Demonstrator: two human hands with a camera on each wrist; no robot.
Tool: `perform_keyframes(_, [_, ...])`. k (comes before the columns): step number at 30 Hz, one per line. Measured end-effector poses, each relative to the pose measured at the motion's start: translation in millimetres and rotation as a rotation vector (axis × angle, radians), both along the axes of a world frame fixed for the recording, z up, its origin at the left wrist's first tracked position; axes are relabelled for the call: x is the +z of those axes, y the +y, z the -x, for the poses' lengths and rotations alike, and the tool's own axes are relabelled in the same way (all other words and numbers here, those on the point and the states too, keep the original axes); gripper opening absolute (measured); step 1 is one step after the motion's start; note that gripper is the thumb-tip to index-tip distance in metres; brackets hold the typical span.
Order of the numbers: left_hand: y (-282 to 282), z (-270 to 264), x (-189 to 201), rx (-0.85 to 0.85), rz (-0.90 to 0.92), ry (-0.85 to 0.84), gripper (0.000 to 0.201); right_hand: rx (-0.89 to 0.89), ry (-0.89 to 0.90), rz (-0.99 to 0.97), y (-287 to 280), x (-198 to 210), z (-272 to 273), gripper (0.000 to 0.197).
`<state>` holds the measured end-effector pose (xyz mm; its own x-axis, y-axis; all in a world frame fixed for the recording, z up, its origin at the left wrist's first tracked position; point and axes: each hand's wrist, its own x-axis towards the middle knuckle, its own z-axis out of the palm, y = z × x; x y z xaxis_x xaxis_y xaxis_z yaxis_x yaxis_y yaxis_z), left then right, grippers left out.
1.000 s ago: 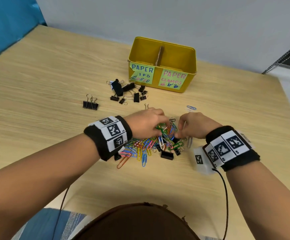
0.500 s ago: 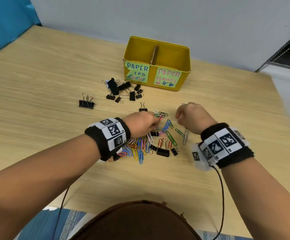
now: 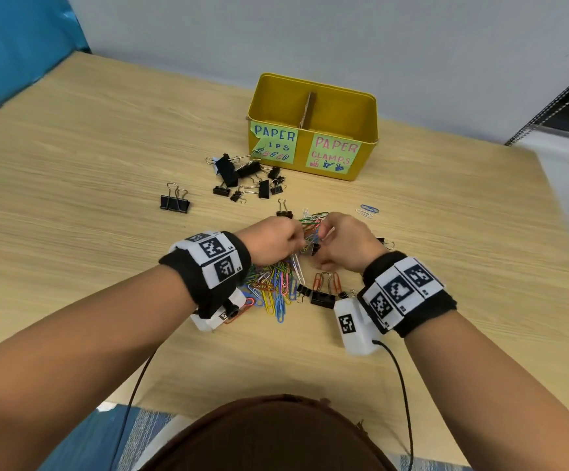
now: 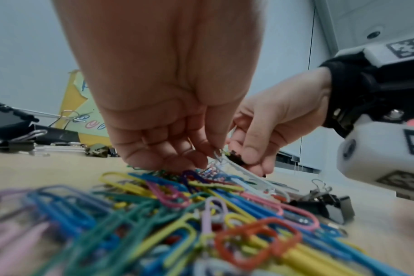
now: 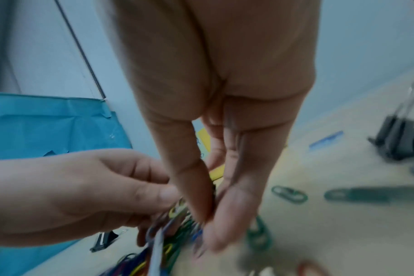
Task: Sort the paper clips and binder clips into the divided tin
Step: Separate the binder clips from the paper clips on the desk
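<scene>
The yellow divided tin [image 3: 364, 113] stands at the back of the table, its left half labelled for paper clips and its right half for paper clamps. A heap of coloured paper clips [image 3: 272, 283] [image 4: 177, 214] lies under my wrists. My left hand [image 3: 276, 237] [image 4: 177, 149] pinches a tangled bunch of paper clips [image 3: 310, 229] lifted off the heap. My right hand [image 3: 342, 243] [image 5: 213, 214] meets it and pinches a small black binder clip [image 3: 315, 248] [image 4: 236, 158] caught in that bunch. What the tin's compartments contain is hidden.
Several black binder clips [image 3: 245, 178] lie in front of the tin's left half, with one more [image 3: 174, 200] further left. A larger binder clip [image 3: 323, 295] sits by my right wrist. Two loose paper clips [image 3: 368, 209] lie to the right. The table edge [image 3: 568, 239] runs close on the right.
My right hand, apart half a second ago, has come back to the left hand. Both now hold the tangled bunch and the small binder clip above the heap.
</scene>
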<state>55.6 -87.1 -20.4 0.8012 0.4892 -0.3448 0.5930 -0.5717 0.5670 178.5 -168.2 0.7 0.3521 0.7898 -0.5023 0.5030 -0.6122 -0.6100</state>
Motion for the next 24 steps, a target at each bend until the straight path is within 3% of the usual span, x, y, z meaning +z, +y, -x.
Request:
perform_keyframes(4, [0.1,4.4,1.2,-0.061,-0.101,0.043,0.022,0.176,-0.135,0.171,-3.2,14.1,-15.4,0.028])
perform_keyframes(7, [-1.6,7.6,4.7,-0.113,-0.226,0.115,0.022,0.192,-0.361,0.150,-6.8,29.2,-31.4,0.022])
perform_keyframes(12, [-15.2,0.5,12.0,-0.130,-0.376,0.005,0.048,0.186,-0.576,0.176,-14.9,32.6,-43.3,0.029])
perform_keyframes(16, [-29.8,-9.8,15.0,-0.332,-0.252,0.030,0.047,0.307,-0.526,0.216,-26.2,28.1,-23.9,0.020])
perform_keyframes(19, [-38.4,-13.5,13.0,-0.401,-0.281,0.049,0.033,0.389,-0.448,0.321,-34.5,19.9,-9.9,0.020])
perform_keyframes(24, [-54.4,-15.6,6.9,-0.454,-0.281,0.025,0.025,0.408,-0.589,0.377,-43.8,14.0,-20.0,0.023])
